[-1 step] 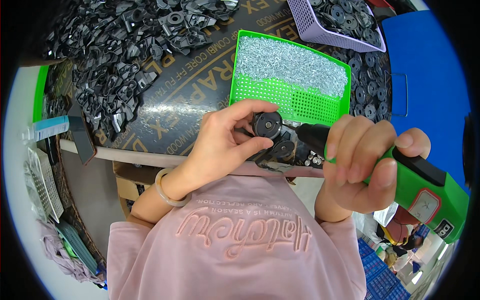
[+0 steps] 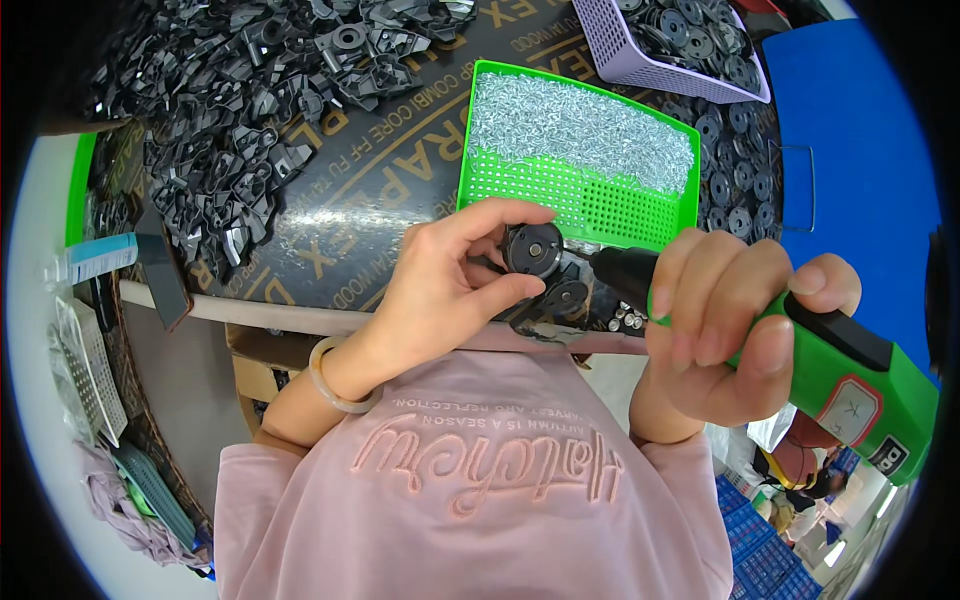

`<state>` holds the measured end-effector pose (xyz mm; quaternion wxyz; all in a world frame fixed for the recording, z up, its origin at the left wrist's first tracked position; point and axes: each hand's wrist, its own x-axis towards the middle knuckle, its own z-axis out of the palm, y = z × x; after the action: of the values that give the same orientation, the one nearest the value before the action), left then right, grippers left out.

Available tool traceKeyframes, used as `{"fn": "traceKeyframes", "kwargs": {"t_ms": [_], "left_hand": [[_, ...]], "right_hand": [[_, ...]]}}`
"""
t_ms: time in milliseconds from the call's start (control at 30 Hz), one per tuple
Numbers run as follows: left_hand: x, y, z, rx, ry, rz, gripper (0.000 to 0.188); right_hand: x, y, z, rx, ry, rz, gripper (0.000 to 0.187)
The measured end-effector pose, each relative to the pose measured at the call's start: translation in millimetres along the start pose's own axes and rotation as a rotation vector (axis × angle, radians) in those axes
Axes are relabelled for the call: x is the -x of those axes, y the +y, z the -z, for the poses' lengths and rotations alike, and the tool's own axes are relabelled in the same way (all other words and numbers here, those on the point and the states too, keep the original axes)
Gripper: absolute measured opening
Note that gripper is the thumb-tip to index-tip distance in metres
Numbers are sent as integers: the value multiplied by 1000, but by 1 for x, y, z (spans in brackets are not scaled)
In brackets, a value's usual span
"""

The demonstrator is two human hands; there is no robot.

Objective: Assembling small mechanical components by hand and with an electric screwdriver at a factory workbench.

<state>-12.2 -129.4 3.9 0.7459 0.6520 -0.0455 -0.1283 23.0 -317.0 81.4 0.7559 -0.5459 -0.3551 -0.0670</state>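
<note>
Your left grip [image 2: 435,275] pinches a round black part [image 2: 535,250] — your right grip [image 2: 730,315] curls firmly around a green power tool [image 2: 850,385].

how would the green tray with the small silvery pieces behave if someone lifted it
The green tray would probably feel heavier at its far side, where the small silvery pieces are heaped. Those loose pieces might slide toward the bare near part if it tilts. Its hole-filled, plastic-looking base may flex slightly.
</note>
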Motion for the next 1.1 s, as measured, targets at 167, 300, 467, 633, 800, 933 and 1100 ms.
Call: {"fn": "traceKeyframes", "kwargs": {"t_ms": [167, 300, 467, 633, 800, 933, 1100], "left_hand": [[0, 7, -2, 21, -17, 33, 51], [3, 3, -4, 114, -22, 38, 51], [3, 5, -7, 142, -86, 48, 51], [0, 10, -6, 129, -138, 94, 54], [0, 7, -6, 117, -164, 81, 56], [2, 7, -3, -4, -76, 93, 55], [1, 9, -5, -2, -46, 134, 55]], "right_hand": [[0, -5, -3, 39, 21, -36, 25], [5, -10, -3, 61, 55, -90, 21], [6, -19, 1, 3, 15, -105, 22], [7, -20, -1, 37, 37, -73, 26], [5, -24, 7, -41, 73, -65, 28], [4, 6, 29, -1, 196, 62, 34], [8, 57, 28, 156, 392, 25, 33]]}}
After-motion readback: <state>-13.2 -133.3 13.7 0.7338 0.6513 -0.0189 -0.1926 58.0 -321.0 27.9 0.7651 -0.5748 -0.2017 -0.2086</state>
